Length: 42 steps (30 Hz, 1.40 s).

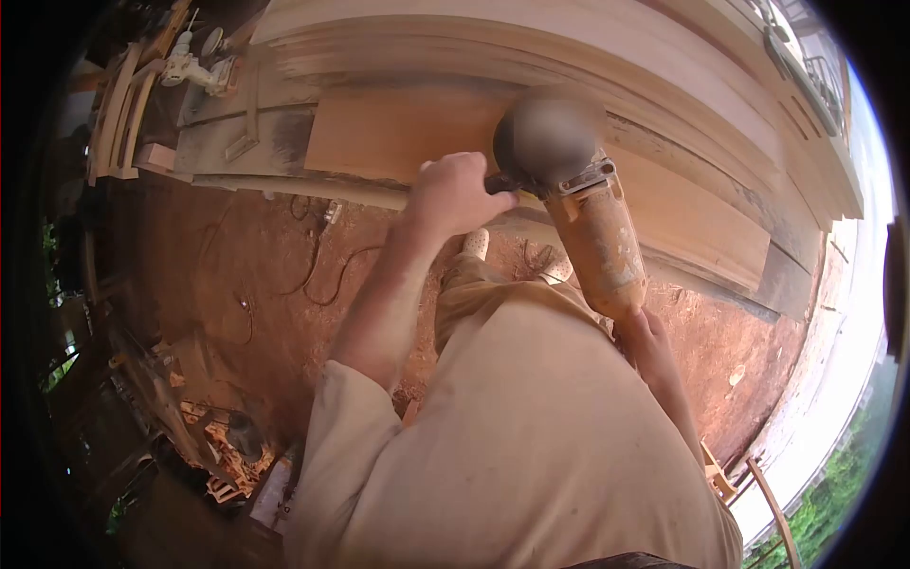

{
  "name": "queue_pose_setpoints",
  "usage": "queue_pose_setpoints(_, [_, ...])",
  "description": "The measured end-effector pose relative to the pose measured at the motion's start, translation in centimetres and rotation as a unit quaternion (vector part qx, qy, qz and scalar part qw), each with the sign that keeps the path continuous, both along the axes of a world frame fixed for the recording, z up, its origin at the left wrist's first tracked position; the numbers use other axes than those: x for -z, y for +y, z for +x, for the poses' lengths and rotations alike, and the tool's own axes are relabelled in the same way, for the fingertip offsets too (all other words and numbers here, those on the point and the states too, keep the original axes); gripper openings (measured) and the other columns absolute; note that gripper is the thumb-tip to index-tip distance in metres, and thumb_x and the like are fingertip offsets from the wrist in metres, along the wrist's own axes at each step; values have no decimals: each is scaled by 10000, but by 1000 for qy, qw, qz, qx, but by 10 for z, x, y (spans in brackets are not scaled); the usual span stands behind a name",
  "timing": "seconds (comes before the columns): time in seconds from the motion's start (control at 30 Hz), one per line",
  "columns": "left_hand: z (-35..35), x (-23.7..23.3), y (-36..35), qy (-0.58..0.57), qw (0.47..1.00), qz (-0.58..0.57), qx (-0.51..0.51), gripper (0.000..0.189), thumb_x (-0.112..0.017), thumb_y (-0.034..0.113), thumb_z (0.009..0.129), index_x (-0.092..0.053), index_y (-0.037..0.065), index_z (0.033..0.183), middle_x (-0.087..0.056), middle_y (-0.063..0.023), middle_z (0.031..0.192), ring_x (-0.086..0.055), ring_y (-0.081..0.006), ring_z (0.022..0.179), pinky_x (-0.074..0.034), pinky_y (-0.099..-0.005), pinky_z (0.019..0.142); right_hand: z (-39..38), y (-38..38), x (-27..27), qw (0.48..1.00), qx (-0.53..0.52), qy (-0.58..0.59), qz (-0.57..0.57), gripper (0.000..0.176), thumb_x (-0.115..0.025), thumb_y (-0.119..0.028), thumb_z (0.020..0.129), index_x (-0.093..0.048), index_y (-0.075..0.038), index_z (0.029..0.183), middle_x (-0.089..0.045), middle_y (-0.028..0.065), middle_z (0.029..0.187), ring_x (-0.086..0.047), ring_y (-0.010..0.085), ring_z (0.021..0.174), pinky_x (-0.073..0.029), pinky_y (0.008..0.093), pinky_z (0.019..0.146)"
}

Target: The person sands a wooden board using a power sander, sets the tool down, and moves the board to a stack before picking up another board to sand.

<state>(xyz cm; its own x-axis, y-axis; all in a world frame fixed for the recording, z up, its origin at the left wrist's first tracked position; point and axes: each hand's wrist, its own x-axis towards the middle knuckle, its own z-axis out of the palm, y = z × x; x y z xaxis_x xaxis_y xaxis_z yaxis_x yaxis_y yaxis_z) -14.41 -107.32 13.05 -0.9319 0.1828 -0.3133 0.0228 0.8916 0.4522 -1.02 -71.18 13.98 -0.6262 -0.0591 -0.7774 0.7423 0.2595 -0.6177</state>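
A large yellow angle grinder [599, 242] with scuffed paint is held over a long wooden board [393, 128] on the workbench. Its round dark head [547, 135] is blurred, and the disc under it cannot be made out. My left hand [453, 192] is closed around the dark side handle at the left of the head. At the rear end of the body, my right hand [642, 334] grips the grinder, with most of its fingers hidden behind it. The board extends to both sides of the tool.
More long planks [531, 38] lie behind the board. A cordless drill [194, 68] sits at the bench's left end, near a wooden square [248, 128]. Cords [318, 275] trail across the reddish dirt floor [190, 247]. Wood scraps [232, 455] lie at lower left.
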Motion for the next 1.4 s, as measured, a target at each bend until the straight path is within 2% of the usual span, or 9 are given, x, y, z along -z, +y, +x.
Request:
queue_pose_setpoints(0.07, [22, -9, -45, -62, 963, 113, -235, 456, -828, 398, 831, -718, -24, 964, -749, -164, 871, -722, -268, 798, -549, -373, 730, -12, -6, 8, 999, -34, 27, -21, 451, -461, -425, 1089, -634, -10, 1055, -603, 19, 832, -571, 122, 740, -484, 292, 662])
queue_pose_setpoints(0.1, [29, 3, -62, -61, 963, 112, -236, 456, -828, 398, 831, -718, -24, 964, -749, -164, 871, -722, -268, 798, -549, -373, 730, -17, -11, 11, 999, -35, 27, -23, 451, -461, -425, 1089, -634, -10, 1055, -603, 19, 832, -571, 122, 740, -484, 292, 662])
queue_pose_setpoints(0.17, [52, 42, -88, -13, 894, 325, -307, 492, -825, 445, 872, -730, -29, 964, -713, -79, 795, -662, -152, 752, -505, -306, 687, -30, -22, 11, 996, -86, 10, -14, 518, -488, -496, 1080, -612, 3, 1143, -612, 45, 863, -599, 147, 746, -497, 300, 657])
queue_pose_setpoints(0.47, [68, 77, -149, 37, 783, 459, -418, 370, -854, 342, 881, -735, -2, 949, -693, -11, 818, -596, -86, 694, -441, -219, 654, -77, -113, 6, 978, -164, -7, -130, 512, -511, -427, 1071, -521, -11, 1368, -611, 72, 1052, -618, 156, 876, -528, 325, 764])
queue_pose_setpoints(0.9, [86, 79, -257, 5, 796, 418, -438, 305, -819, 298, 899, -743, 12, 973, -655, 24, 758, -542, -62, 651, -382, -246, 595, -98, -217, 1, 975, -204, -2, -87, 795, -617, -497, 1018, -286, -101, 1623, -630, 82, 1186, -596, 168, 941, -534, 344, 815])
queue_pose_setpoints(0.97, [89, 83, -268, 5, 784, 406, -469, 262, -806, 270, 908, -727, 22, 934, -663, 16, 758, -560, -65, 648, -417, -253, 595, -99, -230, 3, 971, -220, 14, -89, 794, -618, -526, 1012, -326, -58, 1584, -645, 152, 1242, -637, 200, 1042, -542, 348, 871])
queue_pose_setpoints(1.03, [88, 88, -277, 38, 778, 424, -462, 240, -796, 238, 915, -698, 20, 933, -659, 9, 785, -563, -77, 642, -416, -238, 580, -103, -243, 4, 966, -243, 33, -86, 788, -602, -551, 1012, -380, 38, 1486, -670, 164, 1107, -659, 194, 922, -547, 340, 835])
queue_pose_setpoints(1.07, [92, 120, -300, 63, 791, 404, -455, 247, -794, 234, 922, -689, 10, 941, -648, 12, 786, -549, -69, 648, -396, -231, 577, -104, -246, 17, 962, -260, 32, -79, 769, -592, -586, 1004, -419, 23, 1441, -669, 151, 1059, -663, 201, 896, -551, 359, 803])
queue_pose_setpoints(1.4, [91, 96, -254, 80, 833, 362, -410, 319, -759, 266, 971, -718, -36, 875, -606, 35, 737, -479, -64, 657, -372, -252, 591, -106, -218, 27, 956, -284, 23, -74, 829, -606, -644, 961, -454, 36, 1411, -661, 146, 1030, -659, 219, 888, -539, 371, 792])
